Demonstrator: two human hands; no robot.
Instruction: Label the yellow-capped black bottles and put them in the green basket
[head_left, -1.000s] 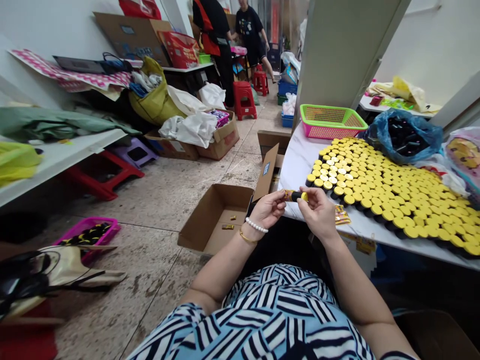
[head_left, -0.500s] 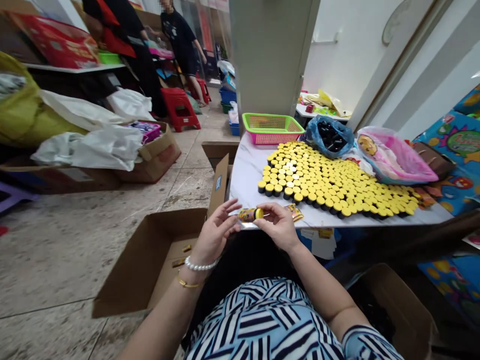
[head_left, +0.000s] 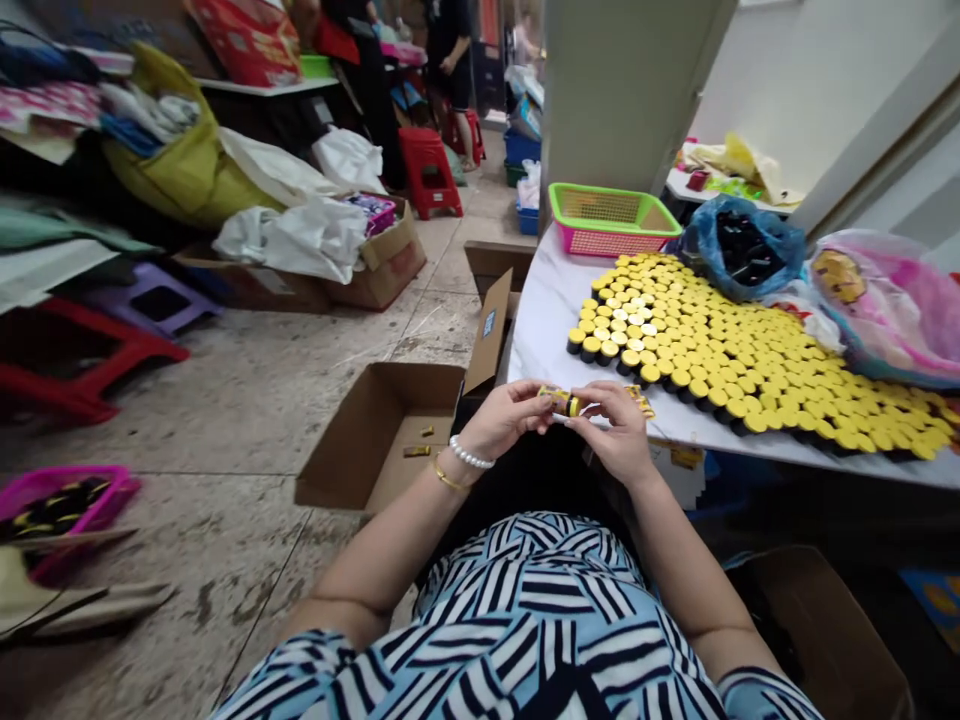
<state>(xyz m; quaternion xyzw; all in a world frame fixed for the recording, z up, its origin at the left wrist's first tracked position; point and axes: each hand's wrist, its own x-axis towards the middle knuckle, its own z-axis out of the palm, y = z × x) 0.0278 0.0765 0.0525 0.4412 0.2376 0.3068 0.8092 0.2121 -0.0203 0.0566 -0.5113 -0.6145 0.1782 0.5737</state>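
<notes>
1. Since the last frame, the left hand [head_left: 517,412] has gone from loosely spread fingers to a closed pinch, and the view has swung left, bringing a pink basket [head_left: 126,487] into sight
2. Held between both hands, just off the table's near edge, is the tube [head_left: 555,398], lying roughly level with its yellow cap [head_left: 574,406] toward the right
3. The left hand has thumb and fingers closed on the tube's left end; a pearl bracelet [head_left: 471,455] and a gold bangle [head_left: 450,481] circle that wrist
4. The right hand [head_left: 619,430] is partly curled, thumb and fingertips parted only about the cap end
5. Just behind the right hand, a yellow packet [head_left: 643,402] lies at the edge of the table [head_left: 544,290]
6. Black bottles [head_left: 720,350] with yellow caps stand packed together across the table
7. Behind them are a green-and-pink basket [head_left: 615,243], a blue bag [head_left: 694,240] of black pieces and a pink bag [head_left: 926,300]
8. Left of the knees, an open box [head_left: 349,435] holds two small gold-coloured pieces [head_left: 417,452], apart from each other
</notes>
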